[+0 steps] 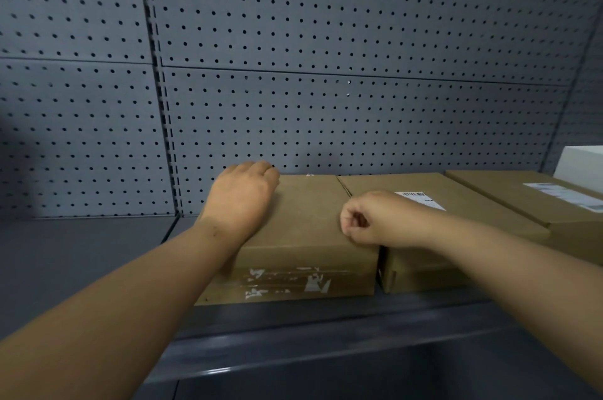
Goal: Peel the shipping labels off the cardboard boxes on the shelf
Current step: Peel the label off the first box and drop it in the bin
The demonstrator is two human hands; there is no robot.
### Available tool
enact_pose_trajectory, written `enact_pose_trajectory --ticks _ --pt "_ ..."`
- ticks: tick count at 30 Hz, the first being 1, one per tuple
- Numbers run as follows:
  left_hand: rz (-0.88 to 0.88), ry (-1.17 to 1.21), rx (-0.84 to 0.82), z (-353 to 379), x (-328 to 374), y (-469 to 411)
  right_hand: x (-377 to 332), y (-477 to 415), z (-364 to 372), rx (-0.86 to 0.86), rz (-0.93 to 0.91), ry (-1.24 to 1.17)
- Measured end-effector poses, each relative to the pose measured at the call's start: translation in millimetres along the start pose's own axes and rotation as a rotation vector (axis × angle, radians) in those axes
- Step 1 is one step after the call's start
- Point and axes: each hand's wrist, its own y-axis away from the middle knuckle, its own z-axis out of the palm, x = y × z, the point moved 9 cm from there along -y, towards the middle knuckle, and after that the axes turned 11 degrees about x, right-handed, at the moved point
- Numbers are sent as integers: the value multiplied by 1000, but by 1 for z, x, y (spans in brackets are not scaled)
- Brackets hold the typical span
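Three flat cardboard boxes lie side by side on a grey shelf (98, 269). The left box (310, 220) has a bare top and torn white label scraps (287, 282) on its front face. My left hand (243, 194) rests palm down on its far left corner, fingers curled over the back edge. My right hand (365, 220) is a closed fist at the left box's right edge, over the seam with the middle box (456, 203). A white barcode label (424, 200) on the middle box is partly hidden by that hand. The right box (535, 200) carries a white label (564, 195).
A grey pegboard wall (326, 40) backs the shelf. A white box (580, 164) sits on top of the right cardboard box at the far right. Bare shelf surface lies to the left of the boxes, and the shelf's front lip (293, 357) runs below them.
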Motion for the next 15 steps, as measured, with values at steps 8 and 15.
enact_pose_trajectory --ticks 8,15 --pt "-130 6 -47 3 -8 2 -3 0 1 2 -72 19" --pt "-201 -14 -69 5 -15 4 -1 -1 -1 11 -125 33"
